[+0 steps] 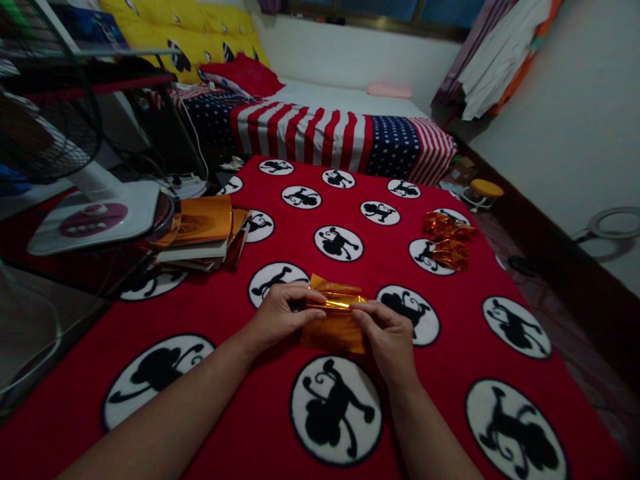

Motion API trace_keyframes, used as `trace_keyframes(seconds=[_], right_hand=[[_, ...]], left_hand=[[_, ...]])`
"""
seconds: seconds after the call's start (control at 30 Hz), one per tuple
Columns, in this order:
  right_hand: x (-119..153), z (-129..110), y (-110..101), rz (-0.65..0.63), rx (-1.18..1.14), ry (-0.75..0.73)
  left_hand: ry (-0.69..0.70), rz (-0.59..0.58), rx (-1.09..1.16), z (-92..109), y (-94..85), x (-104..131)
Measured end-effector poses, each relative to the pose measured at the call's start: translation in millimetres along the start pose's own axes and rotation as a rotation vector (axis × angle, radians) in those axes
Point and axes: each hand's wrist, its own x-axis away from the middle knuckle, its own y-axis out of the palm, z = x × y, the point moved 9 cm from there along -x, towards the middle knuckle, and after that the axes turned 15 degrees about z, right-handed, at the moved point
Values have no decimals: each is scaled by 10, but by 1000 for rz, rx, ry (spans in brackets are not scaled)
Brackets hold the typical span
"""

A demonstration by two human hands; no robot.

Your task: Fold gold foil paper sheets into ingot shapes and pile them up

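A shiny orange-gold foil sheet (333,335) lies on the red blanket in front of me, with a raised fold across its upper part. My left hand (284,310) pinches the left end of that fold between thumb and fingers. At the right end, my right hand (384,328) grips the same fold, thumb below and index finger above. The lower part of the sheet stays flat on the cloth. Up and to the left rests a stack of orange foil sheets (205,220) with pale backing. Crumpled or folded gold foil pieces (447,240) lie in a small heap at the right.
The red blanket (430,413) has white circles with black monkey figures. A fan with a white base (100,213) stands at the left beside the stack. Behind is a bed with a striped, starred cover (320,137). A yellow-topped stool (485,189) stands at the right.
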Motion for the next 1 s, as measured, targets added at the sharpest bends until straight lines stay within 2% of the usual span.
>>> trace_keyframes(seconds=[0.23,0.37,0.43,0.63,0.87,1.0], right_hand=[[24,137,31,-22,-41,129],[-1,-41,3,9,-62,-41],[-9,-91,-6,20,-81,-78],[6,-11,22,-46,-141,-9],[29,68,-2,8,-210,124],[21,62,41,-22,-241,159]], left_hand=[[22,34,16,5,-38,-4],[32,39,21,29,-34,-3],[36,37,28,40,-31,-5],[33,26,44,53,-33,-9],[23,12,54,18,-25,10],[12,-13,59,3,3,13]])
